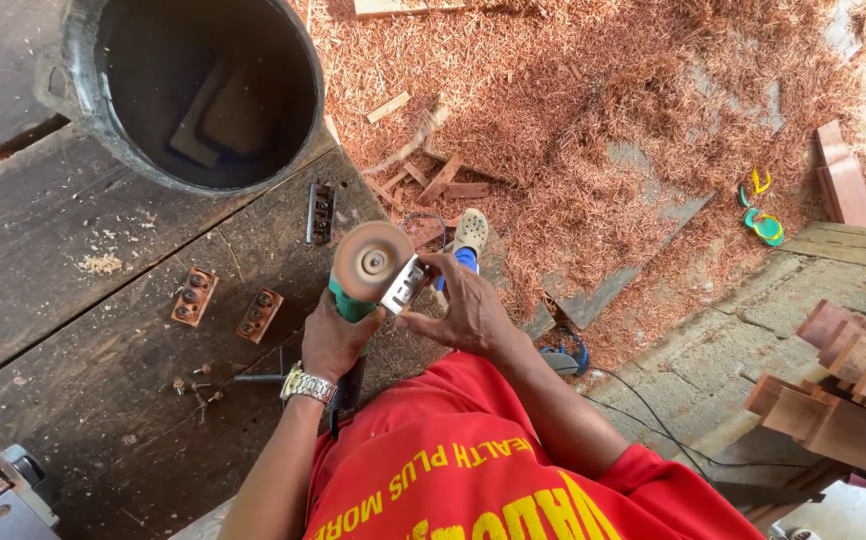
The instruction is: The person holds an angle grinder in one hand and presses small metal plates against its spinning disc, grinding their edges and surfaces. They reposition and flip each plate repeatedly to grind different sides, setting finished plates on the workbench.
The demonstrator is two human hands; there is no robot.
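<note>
Gripping grinder (355, 300) body at frame centre, left hand (333, 340) wrapped tight; right hand (463, 310) pinched small metal piece (405, 285) against disc (373, 262). Probably heavy, rigid tool; held by body. Bucket (83, 120) upper left.

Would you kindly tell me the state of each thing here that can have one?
Grinder: held, disc facing up.
Left hand: gripping the grinder's body.
Right hand: holding a small metal piece against the disc.
Bucket: upright, open, dark wood pieces inside.
Two wooden blocks: lying flat on the bench.
Sandals: lying on the shavings.
</note>
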